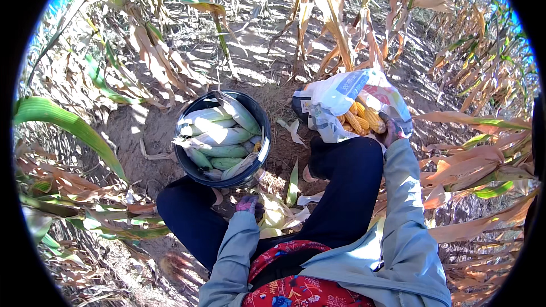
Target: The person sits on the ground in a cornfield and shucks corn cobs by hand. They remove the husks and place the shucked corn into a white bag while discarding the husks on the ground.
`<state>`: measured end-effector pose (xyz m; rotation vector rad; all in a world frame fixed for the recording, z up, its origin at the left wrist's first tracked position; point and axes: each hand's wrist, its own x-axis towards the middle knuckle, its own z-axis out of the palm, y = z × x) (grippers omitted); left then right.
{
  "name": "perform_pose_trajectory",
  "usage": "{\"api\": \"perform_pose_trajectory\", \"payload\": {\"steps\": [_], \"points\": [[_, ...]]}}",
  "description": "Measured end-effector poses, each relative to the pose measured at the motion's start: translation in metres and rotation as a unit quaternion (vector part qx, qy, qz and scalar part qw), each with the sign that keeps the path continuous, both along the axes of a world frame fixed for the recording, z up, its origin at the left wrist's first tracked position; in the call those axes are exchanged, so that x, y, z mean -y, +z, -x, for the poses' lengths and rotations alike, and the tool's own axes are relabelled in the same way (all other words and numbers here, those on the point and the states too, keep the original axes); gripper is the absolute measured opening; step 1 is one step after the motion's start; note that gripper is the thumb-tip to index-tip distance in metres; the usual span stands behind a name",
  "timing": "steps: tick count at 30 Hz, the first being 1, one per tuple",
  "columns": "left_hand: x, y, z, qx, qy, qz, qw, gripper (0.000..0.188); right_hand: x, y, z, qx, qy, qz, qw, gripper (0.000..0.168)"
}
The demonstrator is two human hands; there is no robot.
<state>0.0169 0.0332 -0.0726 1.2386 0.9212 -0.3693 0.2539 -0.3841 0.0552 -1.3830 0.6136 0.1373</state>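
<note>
My right hand, in a patterned glove with dark fingers, is at the mouth of a white printed plastic sack. Its fingers close around the end of a husked yellow corn cob. More bare cobs lie inside the sack. Low between my knees, my left hand, also gloved, is beside pale corn husks; its fingers are partly hidden, and I cannot tell whether they grip anything. A black bucket stands ahead of my left knee, filled with ears of corn still in their husks.
Dry corn stalks rise at the back, with bare soil between the rows. A green leaf arches in from the left. Dried leaves crowd my right side. Loose husk pieces lie between bucket and sack.
</note>
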Motion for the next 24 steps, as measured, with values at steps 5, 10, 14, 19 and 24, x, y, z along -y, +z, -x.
{"api": "perform_pose_trajectory", "payload": {"steps": [5, 10, 14, 19, 24], "points": [[-0.013, -0.023, 0.003, -0.008, -0.012, 0.054, 0.998, 0.010, -0.059, 0.035, -0.005, 0.037, 0.145, 0.197, 0.969, 0.040], [0.003, -0.053, -0.001, 0.017, -0.149, -0.120, 0.981, 0.026, -0.100, 0.066, 0.003, 0.123, 0.173, 0.228, 0.950, 0.022], [0.002, -0.007, -0.011, -0.055, -0.269, -0.122, 0.954, 0.044, -0.180, 0.094, 0.025, 0.165, 0.266, 0.148, 0.938, 0.017], [0.014, -0.048, 0.007, 0.123, -0.113, -0.170, 0.971, 0.036, -0.298, 0.072, 0.027, 0.265, 0.552, 0.246, 0.752, 0.019], [0.013, -0.082, -0.001, 0.110, -0.129, -0.039, 0.985, 0.029, -0.377, 0.014, 0.016, 0.222, 0.709, 0.465, 0.482, 0.029]]}}
